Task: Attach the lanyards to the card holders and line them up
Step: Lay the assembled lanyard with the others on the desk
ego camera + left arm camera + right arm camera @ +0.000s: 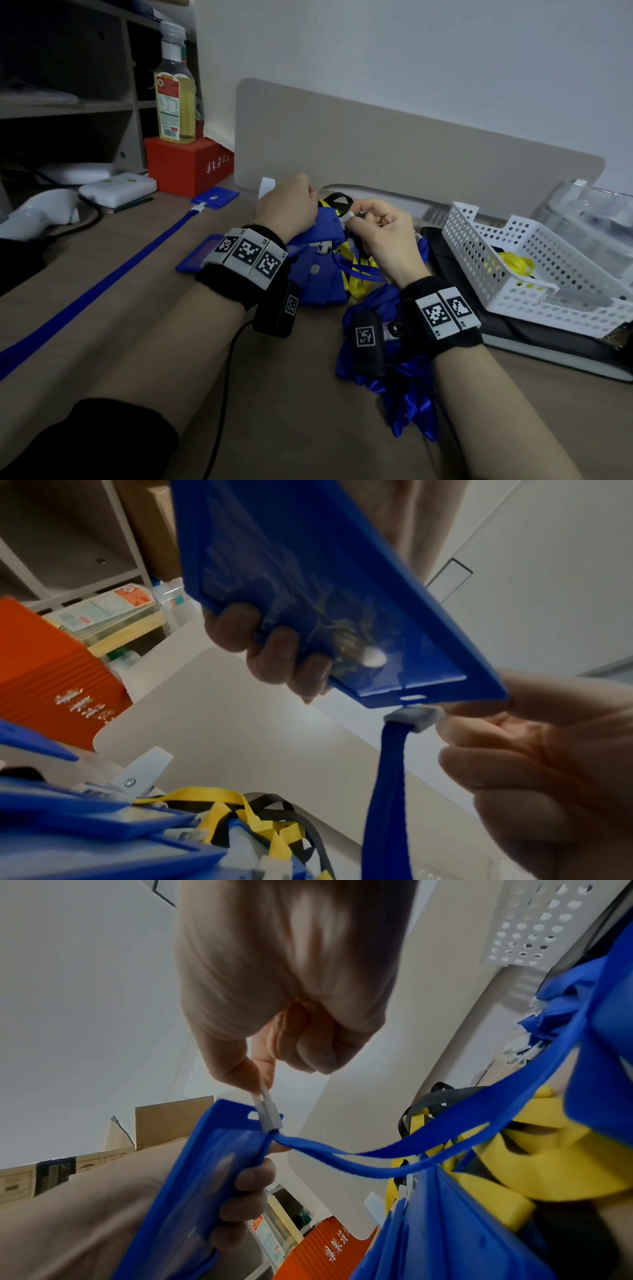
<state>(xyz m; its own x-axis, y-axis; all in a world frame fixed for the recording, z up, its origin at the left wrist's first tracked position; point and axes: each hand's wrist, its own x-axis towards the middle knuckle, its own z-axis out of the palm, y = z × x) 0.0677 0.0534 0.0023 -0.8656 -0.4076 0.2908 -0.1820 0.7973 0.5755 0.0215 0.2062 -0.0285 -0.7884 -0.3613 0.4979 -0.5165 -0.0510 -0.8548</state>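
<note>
My left hand [291,205] grips a blue card holder [308,574], its fingers [274,656] curled round one long edge. My right hand [380,233] pinches the white clip [268,1112] of a blue lanyard [377,1161] right at the holder's slot; the strap hangs down to the pile. On the desk below lie several blue holders [322,274], yellow lanyards [356,274] and a heap of blue lanyards [404,377]. At the left, one holder [215,198] lies with its lanyard [102,284] stretched straight toward me. Another holder [198,257] lies beside my left wrist.
A white perforated basket [513,260] with a yellow lanyard inside stands at the right on a dark flat device [513,329]. A beige divider [376,144] closes the back. A red box [185,164] carrying a bottle [174,96] stands at the back left, by shelves.
</note>
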